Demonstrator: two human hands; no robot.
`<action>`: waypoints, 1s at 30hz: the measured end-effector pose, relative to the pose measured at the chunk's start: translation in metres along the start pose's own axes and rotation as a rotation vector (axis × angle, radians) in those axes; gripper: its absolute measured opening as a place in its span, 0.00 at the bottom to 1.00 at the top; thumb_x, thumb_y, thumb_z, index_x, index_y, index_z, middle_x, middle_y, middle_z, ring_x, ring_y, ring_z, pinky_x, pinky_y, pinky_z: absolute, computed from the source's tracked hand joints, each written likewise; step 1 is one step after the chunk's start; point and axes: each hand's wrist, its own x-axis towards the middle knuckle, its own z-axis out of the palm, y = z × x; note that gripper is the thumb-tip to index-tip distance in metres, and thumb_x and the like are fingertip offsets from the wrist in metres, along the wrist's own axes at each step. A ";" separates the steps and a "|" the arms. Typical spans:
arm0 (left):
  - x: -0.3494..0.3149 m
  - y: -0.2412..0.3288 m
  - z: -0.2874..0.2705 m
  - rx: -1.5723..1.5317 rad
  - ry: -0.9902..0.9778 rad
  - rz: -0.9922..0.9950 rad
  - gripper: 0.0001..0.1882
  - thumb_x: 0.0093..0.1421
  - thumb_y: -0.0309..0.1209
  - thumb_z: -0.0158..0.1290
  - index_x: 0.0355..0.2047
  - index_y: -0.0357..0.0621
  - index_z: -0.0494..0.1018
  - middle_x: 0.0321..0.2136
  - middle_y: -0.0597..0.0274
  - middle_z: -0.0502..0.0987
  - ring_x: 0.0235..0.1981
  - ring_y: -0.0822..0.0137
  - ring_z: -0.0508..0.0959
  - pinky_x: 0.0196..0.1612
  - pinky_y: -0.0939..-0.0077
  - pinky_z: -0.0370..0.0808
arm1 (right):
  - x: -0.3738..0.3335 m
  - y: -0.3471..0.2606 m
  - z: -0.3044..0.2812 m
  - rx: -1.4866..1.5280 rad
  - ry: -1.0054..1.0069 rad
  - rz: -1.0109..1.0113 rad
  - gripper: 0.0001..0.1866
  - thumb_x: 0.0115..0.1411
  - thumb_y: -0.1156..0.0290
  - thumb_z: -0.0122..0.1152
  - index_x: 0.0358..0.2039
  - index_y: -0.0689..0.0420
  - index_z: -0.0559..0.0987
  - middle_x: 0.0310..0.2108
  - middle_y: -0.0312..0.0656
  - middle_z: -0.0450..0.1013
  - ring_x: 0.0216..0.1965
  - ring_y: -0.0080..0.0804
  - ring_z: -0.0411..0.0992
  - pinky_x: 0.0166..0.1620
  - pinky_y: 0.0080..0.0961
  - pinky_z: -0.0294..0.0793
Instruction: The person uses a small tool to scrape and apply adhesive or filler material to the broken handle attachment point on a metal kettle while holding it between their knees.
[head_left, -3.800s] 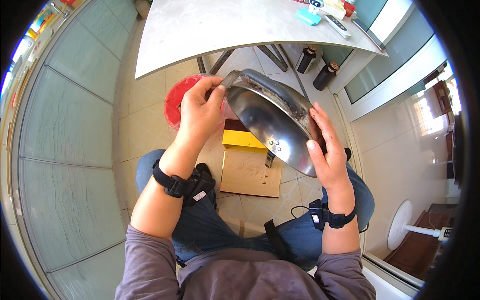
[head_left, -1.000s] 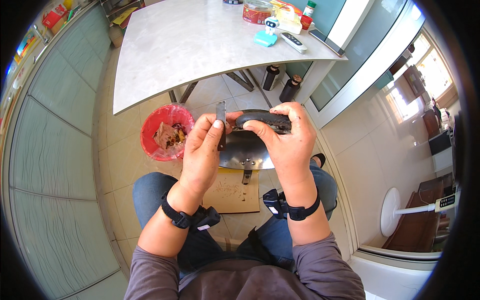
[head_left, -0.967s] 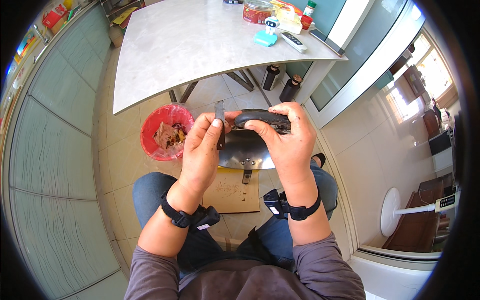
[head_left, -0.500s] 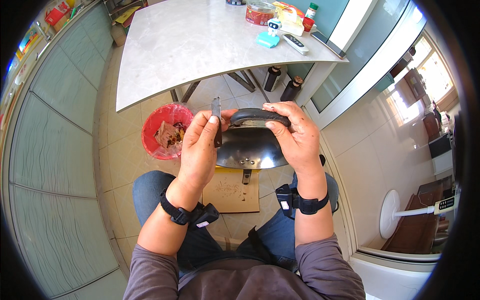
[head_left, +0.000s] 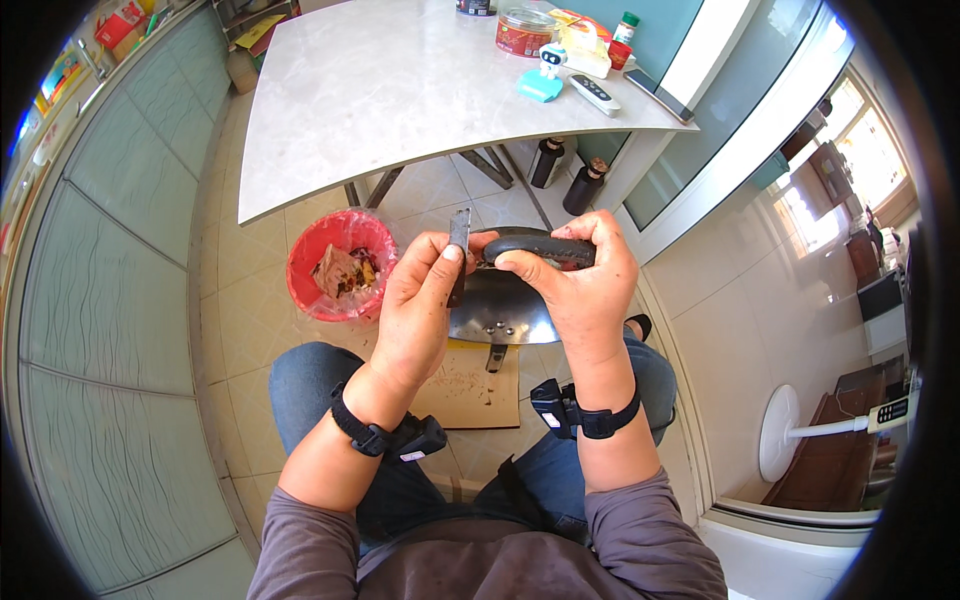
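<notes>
My left hand (head_left: 420, 295) pinches a narrow, flat dark metal strip (head_left: 460, 232), held upright between thumb and fingers. Its top edge looks worn; what kind of tool it is I cannot tell. Closed around the black curved handle (head_left: 540, 248) of a shiny dark metal wok (head_left: 505, 302) is my right hand (head_left: 590, 290), thumb on the near side. The wok hangs tilted between my hands, with several rivets and a short bracket (head_left: 496, 358) at its lower edge. My left fingertips are beside the handle's left end; whether they touch it is hidden.
A red lined bin (head_left: 297, 262) with scraps stands left of my hands. Under the wok lies cardboard (head_left: 480, 405) with dark crumbs. Ahead is a pale table (head_left: 350, 110) bearing a toy robot (head_left: 545, 75), a remote (head_left: 595, 95) and a phone (head_left: 657, 95). Two dark bottles (head_left: 585, 187) stand beneath.
My left hand and the metal strip have moved right. My right thumb has shifted left along the handle, and the handle and wok have tilted and moved slightly.
</notes>
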 end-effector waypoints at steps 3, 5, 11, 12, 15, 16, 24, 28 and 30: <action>0.002 -0.001 -0.010 -0.005 -0.014 -0.001 0.08 0.74 0.29 0.42 0.39 0.43 0.71 0.47 0.58 0.80 0.41 0.77 0.71 0.49 0.80 0.68 | 0.002 0.005 -0.001 0.034 -0.044 0.007 0.26 0.44 0.59 0.83 0.31 0.60 0.75 0.29 0.39 0.77 0.30 0.23 0.75 0.35 0.20 0.76; 0.004 0.000 -0.013 -0.009 -0.031 -0.005 0.08 0.74 0.29 0.42 0.39 0.43 0.71 0.47 0.58 0.80 0.42 0.76 0.72 0.51 0.79 0.68 | 0.004 0.009 -0.004 0.098 -0.068 0.007 0.24 0.47 0.60 0.82 0.31 0.61 0.75 0.29 0.39 0.77 0.31 0.24 0.76 0.36 0.21 0.76; 0.002 0.005 -0.016 -0.023 0.009 -0.022 0.09 0.74 0.31 0.42 0.40 0.44 0.71 0.47 0.57 0.80 0.43 0.75 0.73 0.52 0.76 0.69 | 0.010 0.019 -0.026 0.435 -0.452 0.088 0.14 0.65 0.76 0.60 0.51 0.64 0.77 0.48 0.43 0.78 0.50 0.29 0.75 0.55 0.25 0.71; 0.002 0.005 -0.016 -0.023 0.004 -0.022 0.09 0.74 0.31 0.42 0.40 0.44 0.71 0.47 0.58 0.80 0.44 0.75 0.73 0.53 0.76 0.69 | 0.011 0.019 -0.029 0.434 -0.452 0.089 0.14 0.65 0.76 0.60 0.51 0.64 0.77 0.48 0.43 0.78 0.50 0.29 0.75 0.55 0.25 0.71; 0.002 0.005 -0.015 -0.022 -0.006 -0.014 0.09 0.75 0.31 0.42 0.41 0.44 0.71 0.47 0.57 0.80 0.44 0.75 0.73 0.53 0.76 0.69 | 0.013 0.016 -0.035 0.525 -0.474 0.112 0.14 0.67 0.76 0.57 0.51 0.66 0.77 0.51 0.43 0.77 0.52 0.29 0.73 0.57 0.25 0.69; 0.002 0.004 -0.015 -0.020 -0.012 -0.006 0.09 0.75 0.31 0.42 0.41 0.44 0.71 0.47 0.57 0.80 0.44 0.75 0.73 0.53 0.76 0.69 | 0.015 0.016 -0.037 0.549 -0.504 0.103 0.13 0.67 0.76 0.56 0.51 0.66 0.77 0.51 0.43 0.76 0.53 0.29 0.73 0.57 0.25 0.69; 0.001 0.002 -0.017 -0.038 -0.024 -0.025 0.08 0.74 0.31 0.43 0.41 0.46 0.71 0.46 0.59 0.79 0.46 0.71 0.75 0.54 0.74 0.70 | 0.009 0.017 -0.027 0.578 -0.447 0.163 0.10 0.66 0.75 0.61 0.45 0.63 0.78 0.43 0.37 0.77 0.46 0.23 0.73 0.53 0.21 0.71; 0.000 0.003 -0.010 -0.041 -0.001 -0.034 0.08 0.74 0.30 0.43 0.39 0.44 0.70 0.46 0.58 0.80 0.39 0.78 0.71 0.43 0.82 0.67 | 0.005 0.011 -0.020 0.551 -0.309 0.205 0.10 0.59 0.75 0.70 0.37 0.61 0.77 0.39 0.36 0.77 0.42 0.19 0.73 0.47 0.19 0.73; -0.001 0.004 -0.008 -0.034 -0.007 -0.034 0.08 0.74 0.30 0.43 0.39 0.44 0.70 0.46 0.58 0.80 0.39 0.78 0.71 0.43 0.82 0.67 | 0.006 0.008 -0.019 0.551 -0.273 0.212 0.12 0.56 0.74 0.73 0.34 0.60 0.76 0.37 0.36 0.77 0.40 0.19 0.73 0.46 0.18 0.73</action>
